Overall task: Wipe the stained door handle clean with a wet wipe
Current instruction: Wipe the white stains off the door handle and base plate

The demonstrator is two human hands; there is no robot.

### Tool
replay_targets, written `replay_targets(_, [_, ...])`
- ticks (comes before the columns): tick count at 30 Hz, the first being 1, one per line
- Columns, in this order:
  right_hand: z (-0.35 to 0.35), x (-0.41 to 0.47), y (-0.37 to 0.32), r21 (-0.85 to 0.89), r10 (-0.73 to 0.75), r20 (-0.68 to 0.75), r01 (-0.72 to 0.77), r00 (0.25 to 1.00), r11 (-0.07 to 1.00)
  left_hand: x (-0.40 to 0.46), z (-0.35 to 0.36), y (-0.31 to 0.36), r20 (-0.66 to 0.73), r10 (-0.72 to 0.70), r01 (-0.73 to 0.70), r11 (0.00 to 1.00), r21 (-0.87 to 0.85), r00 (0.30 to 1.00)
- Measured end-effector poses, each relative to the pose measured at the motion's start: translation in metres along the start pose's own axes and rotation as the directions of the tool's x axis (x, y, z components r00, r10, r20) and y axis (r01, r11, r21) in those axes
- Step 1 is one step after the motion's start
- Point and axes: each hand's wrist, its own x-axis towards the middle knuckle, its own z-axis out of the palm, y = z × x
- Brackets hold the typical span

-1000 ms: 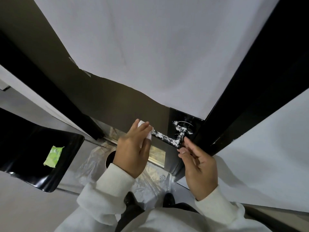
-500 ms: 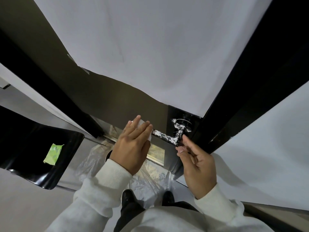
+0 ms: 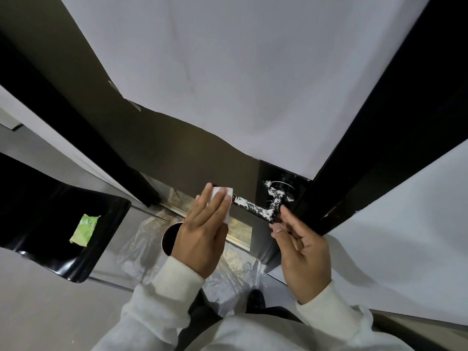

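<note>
Left hand [image 3: 202, 229] has slid wet wipe [image 3: 222, 198] along door handle [image 3: 255, 207].

This looks like a doorway in an office or similar indoor building rather than a home. A dark door [image 3: 177, 138] with a black lever handle [image 3: 255, 207] stands in a black frame [image 3: 379, 138] between plain white walls [image 3: 405, 236], above a smooth grey floor [image 3: 38, 312], beside a glossy black chair [image 3: 50, 224].

Door handle [image 3: 260, 207] on door, wet wipe [image 3: 222, 198] at its left end, chair [image 3: 60, 224] far left
</note>
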Motion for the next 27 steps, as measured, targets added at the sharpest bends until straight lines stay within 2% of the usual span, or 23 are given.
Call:
replay_targets(3, [-0.002,0.001,0.002,-0.007,-0.016,0.012,0.016,1.000,1.000,0.001,0.003,0.017,-0.124,-0.214,0.197,0.971,-0.136,0.969])
replay_targets(5, [-0.003,0.001,0.004,0.003,-0.018,0.012,0.018,1.000,1.000,0.010,0.006,0.027,-0.182,-0.419,0.362,0.890,-0.277,0.890])
replay_targets(6, [-0.003,0.001,0.004,0.007,-0.015,0.014,0.015,1.000,1.000,0.014,0.009,0.031,-0.175,-0.535,0.442,0.809,-0.388,0.826])
replay_targets(7, [-0.003,0.001,0.003,0.008,-0.013,0.016,0.013,1.000,1.000,0.019,0.013,0.034,-0.128,-0.651,0.499,0.679,-0.538,0.748])
replay_targets(8, [-0.003,0.000,0.002,0.003,-0.014,0.019,0.014,1.000,1.000,0.022,0.015,0.038,-0.058,-0.747,0.506,0.503,-0.701,0.663])
replay_targets(10, [-0.003,0.000,0.001,-0.001,-0.020,0.030,0.021,0.999,1.000,0.032,0.013,0.046,0.129,-0.858,0.410,0.101,-0.907,0.497])
replay_targets(11, [-0.004,0.000,0.002,0.003,-0.015,0.031,0.015,0.999,1.000,0.036,0.011,0.049,0.218,-0.868,0.350,-0.055,-0.935,0.446])
replay_targets(12, [-0.003,0.001,0.002,0.007,-0.010,0.029,0.010,1.000,1.000,0.040,0.010,0.049,0.289,-0.861,0.314,-0.161,-0.936,0.419])
replay_targets(14, [-0.003,0.002,0.003,0.011,-0.008,0.019,0.007,1.000,1.000,0.044,0.008,0.046,0.412,-0.812,0.306,-0.302,-0.903,0.414])
replay_targets(16, [-0.002,0.002,0.003,0.021,-0.004,0.010,0.003,1.000,1.000,0.045,0.005,0.039,0.501,-0.729,0.342,-0.374,-0.862,0.466])
replay_targets(18, [0.000,0.002,0.003,0.021,-0.002,0.004,0.002,1.000,1.000,0.043,0.007,0.032,0.540,-0.673,0.377,-0.390,-0.840,0.506])
replay_targets(20, [-0.001,0.001,0.002,0.027,0.002,0.008,-0.002,1.000,1.000,0.037,0.007,0.030,0.547,-0.669,0.397,-0.384,-0.834,0.503])
replay_targets(23, [-0.001,0.001,-0.001,0.039,0.013,0.019,-0.013,1.000,0.999,0.027,0.005,0.029,0.534,-0.681,0.452,-0.320,-0.833,0.502])
replay_targets(25, [-0.002,0.002,-0.001,0.034,0.016,0.015,-0.017,1.000,0.999,0.030,0.006,0.025,0.552,-0.655,0.471,-0.321,-0.822,0.517])
replay_targets(27, [-0.001,0.002,0.000,0.022,0.022,0.012,-0.023,1.000,1.000,0.036,0.008,0.016,0.563,-0.656,0.488,-0.323,-0.811,0.503])
